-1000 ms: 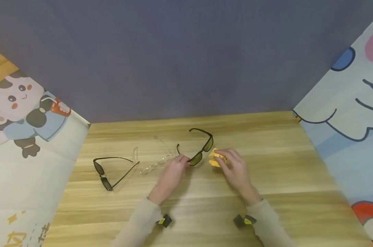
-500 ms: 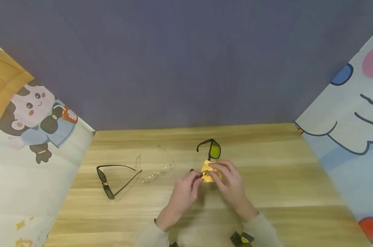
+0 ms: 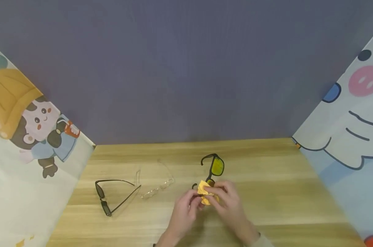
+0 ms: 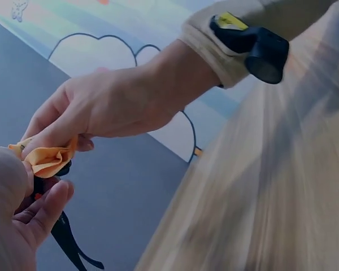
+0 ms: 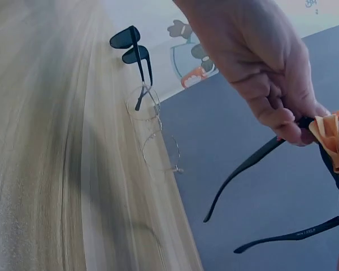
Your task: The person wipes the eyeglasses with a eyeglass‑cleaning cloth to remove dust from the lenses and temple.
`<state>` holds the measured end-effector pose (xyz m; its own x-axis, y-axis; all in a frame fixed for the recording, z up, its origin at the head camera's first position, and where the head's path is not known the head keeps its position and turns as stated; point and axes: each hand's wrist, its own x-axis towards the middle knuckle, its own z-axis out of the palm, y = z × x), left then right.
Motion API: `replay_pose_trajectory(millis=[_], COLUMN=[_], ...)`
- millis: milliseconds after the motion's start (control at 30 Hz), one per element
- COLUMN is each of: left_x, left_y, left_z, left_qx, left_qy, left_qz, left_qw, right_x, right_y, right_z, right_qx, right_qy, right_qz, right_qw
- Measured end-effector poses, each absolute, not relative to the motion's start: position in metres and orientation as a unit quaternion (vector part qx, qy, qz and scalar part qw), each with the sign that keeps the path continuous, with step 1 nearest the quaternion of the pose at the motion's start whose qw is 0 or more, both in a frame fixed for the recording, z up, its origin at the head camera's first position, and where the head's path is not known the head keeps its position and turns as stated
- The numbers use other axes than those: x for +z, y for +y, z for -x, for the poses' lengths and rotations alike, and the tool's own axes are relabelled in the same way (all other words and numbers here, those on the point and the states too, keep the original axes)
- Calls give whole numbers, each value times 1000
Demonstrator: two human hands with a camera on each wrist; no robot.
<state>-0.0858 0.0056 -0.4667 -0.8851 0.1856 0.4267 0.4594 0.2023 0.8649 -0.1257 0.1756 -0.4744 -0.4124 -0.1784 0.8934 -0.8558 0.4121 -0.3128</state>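
Note:
Black-framed sunglasses with yellow-green lenses (image 3: pixel 217 166) are held up between both hands, temples unfolded. My left hand (image 3: pixel 185 210) pinches the frame by the hinge of the nearer lens. In my right hand (image 3: pixel 230 206) is a folded orange-yellow cloth (image 3: pixel 204 188), gripped between thumb and fingers and wrapped over the nearer lens, which it mostly hides. The right wrist view shows the cloth (image 5: pixel 329 138) against the frame, with the two black temples (image 5: pixel 246 169) pointing away below my left hand.
Dark sunglasses (image 3: pixel 104 202) lie unfolded at the left of the wooden table (image 3: pixel 266 192). Thin wire-rimmed glasses (image 3: pixel 157 192) rest beside them, near my left hand. A grey-blue panel (image 3: pixel 186 75) rises behind the table, with cartoon-printed panels on both sides.
The cloth, first apart from the sunglasses in my right hand, is now folded around the nearer lens. The sunglasses have turned and come closer to me. The head view has tilted up.

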Motion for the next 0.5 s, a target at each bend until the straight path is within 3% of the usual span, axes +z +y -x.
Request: replay_pose_trajectory(millis=[133, 367, 500], left_x=[-465, -460, -458], left_y=[3, -1, 0], left_z=[83, 83, 81], left_qx=[-616, -572, -561], left_qy=[-755, -771, -776], left_qz=[202, 240, 250], left_qw=[95, 143, 144], right_x=[-475, -471, -464], right_y=[176, 180, 183], right_z=[122, 130, 136], right_qx=[395, 438, 462], right_qy=[-729, -713, -711], right_qz=[-367, -349, -324], right_qw=[422, 422, 419])
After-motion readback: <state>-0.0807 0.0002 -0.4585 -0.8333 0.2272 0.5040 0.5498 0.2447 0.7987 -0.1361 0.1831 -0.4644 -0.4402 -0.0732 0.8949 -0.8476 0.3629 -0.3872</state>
